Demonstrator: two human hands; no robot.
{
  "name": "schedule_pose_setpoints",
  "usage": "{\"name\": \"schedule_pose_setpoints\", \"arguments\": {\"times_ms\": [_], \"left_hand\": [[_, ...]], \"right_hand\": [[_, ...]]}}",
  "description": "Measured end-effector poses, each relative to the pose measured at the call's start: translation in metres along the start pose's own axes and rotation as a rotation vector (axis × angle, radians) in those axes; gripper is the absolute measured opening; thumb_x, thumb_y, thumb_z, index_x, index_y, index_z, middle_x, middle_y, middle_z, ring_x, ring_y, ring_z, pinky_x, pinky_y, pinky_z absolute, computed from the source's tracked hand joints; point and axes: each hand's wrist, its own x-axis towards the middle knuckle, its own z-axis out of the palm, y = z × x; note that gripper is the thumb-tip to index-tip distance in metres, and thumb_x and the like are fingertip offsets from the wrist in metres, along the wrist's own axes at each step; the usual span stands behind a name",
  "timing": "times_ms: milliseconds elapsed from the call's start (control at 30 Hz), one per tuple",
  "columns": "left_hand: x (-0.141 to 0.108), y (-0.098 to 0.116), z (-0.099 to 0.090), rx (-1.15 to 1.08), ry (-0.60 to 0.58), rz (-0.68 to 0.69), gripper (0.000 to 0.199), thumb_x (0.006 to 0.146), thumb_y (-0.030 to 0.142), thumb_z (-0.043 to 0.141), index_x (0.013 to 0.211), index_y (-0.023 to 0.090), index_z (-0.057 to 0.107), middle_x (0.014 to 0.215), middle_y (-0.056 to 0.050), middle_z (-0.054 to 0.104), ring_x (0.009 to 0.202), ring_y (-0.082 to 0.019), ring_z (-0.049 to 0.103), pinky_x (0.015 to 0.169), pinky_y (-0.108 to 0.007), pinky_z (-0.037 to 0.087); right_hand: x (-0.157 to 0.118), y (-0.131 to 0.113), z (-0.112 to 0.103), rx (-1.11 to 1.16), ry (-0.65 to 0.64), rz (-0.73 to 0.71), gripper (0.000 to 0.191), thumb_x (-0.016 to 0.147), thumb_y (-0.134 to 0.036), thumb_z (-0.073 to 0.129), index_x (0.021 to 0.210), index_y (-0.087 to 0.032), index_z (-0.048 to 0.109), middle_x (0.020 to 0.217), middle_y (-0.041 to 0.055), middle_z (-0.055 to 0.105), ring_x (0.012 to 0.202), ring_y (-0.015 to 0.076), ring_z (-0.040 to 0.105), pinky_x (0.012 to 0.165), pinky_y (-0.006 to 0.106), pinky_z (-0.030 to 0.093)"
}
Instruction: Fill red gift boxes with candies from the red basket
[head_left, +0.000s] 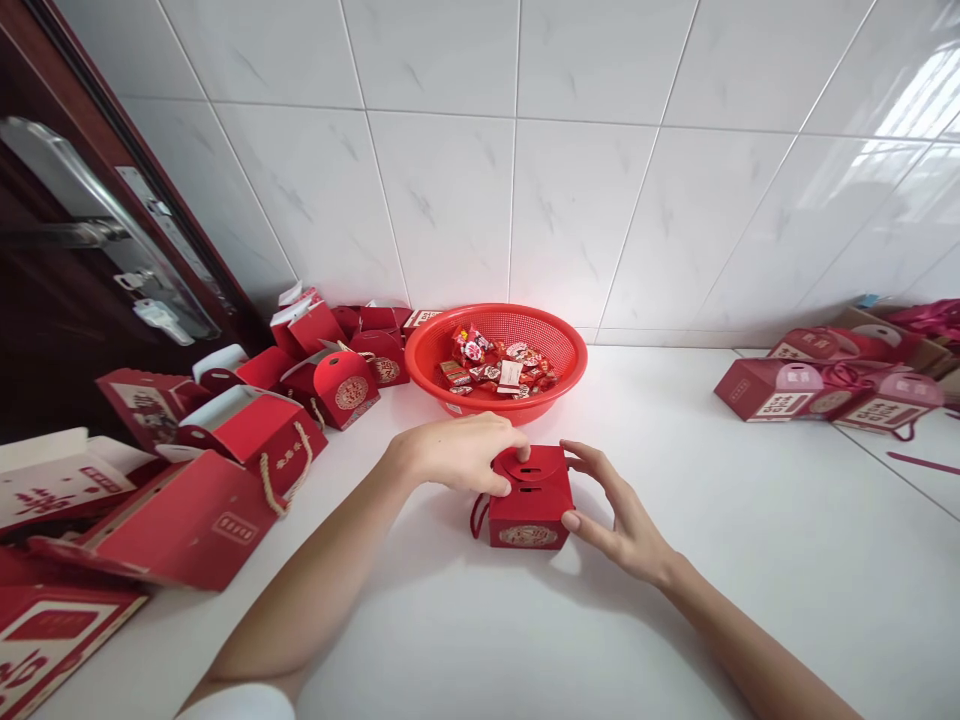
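A small red paper gift box (531, 516) stands on the white surface, its front marked with a pale round pattern. On top, a rounded flap with a slot lies folded inward, and a second slot shows just in front of it. My left hand (459, 452) comes over the box's left side, its thumb and bent fingers on the top flap. With thumb at the front right edge and fingers at the back right corner, my right hand (619, 515) grips the box across its right side. A dark red cord handle (478, 515) loops out at the left.
Behind the box is a red plastic basket (499, 408) containing wrapped sweets (510, 375). Several open red boxes (244, 430) crowd the left, near a dark door (97, 250). Closed gift boxes (780, 390) sit at the right. A tiled wall (442, 200) rises behind.
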Motion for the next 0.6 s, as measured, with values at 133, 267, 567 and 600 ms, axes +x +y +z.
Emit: {"name": "schedule_pose_setpoints", "arguments": {"times_ms": [133,267,567,600], "left_hand": [[0.0053,-0.0023,-0.0036,-0.011,-0.049,-0.013,0.030,0.082,0.032,0.067,0.111,0.023,0.066,0.114,-0.006,0.064,0.109,-0.026,0.059,0.077,-0.028,0.043],[0.0068,-0.0020,-0.0056,-0.032,-0.078,-0.015,0.033,0.083,0.034,0.069,0.114,0.024,0.066,0.114,-0.005,0.062,0.107,-0.024,0.059,0.077,-0.027,0.042],[0.0076,-0.0060,-0.0060,-0.132,-0.098,-0.057,0.041,0.080,0.039,0.072,0.118,0.027,0.068,0.114,-0.004,0.057,0.099,-0.022,0.062,0.075,-0.027,0.046],[0.0080,-0.0071,-0.0058,-0.142,-0.097,-0.059,0.042,0.079,0.040,0.072,0.119,0.028,0.068,0.114,-0.004,0.057,0.099,-0.022,0.062,0.076,-0.027,0.046]], "right_hand": [[0.0000,-0.0003,-0.0018,-0.011,0.018,0.002,0.064,0.094,-0.046,0.063,0.149,-0.028,0.036,0.143,0.0130,0.055,0.127,0.0296,0.058,0.105,0.049,0.050],[-0.0014,0.0006,-0.0030,0.038,0.046,0.042,0.060,0.090,-0.047,0.068,0.142,-0.029,0.045,0.132,0.0100,0.059,0.102,0.0232,0.063,0.096,0.045,0.053],[-0.0010,-0.0023,-0.0015,0.276,0.023,0.108,0.049,0.089,-0.039,0.073,0.134,-0.033,0.055,0.128,0.0084,0.060,0.074,0.0137,0.060,0.075,0.034,0.054],[-0.0008,-0.0024,-0.0014,0.266,0.031,0.083,0.046,0.089,-0.038,0.072,0.132,-0.033,0.057,0.140,0.0097,0.054,0.074,0.0125,0.060,0.076,0.035,0.055]]}}
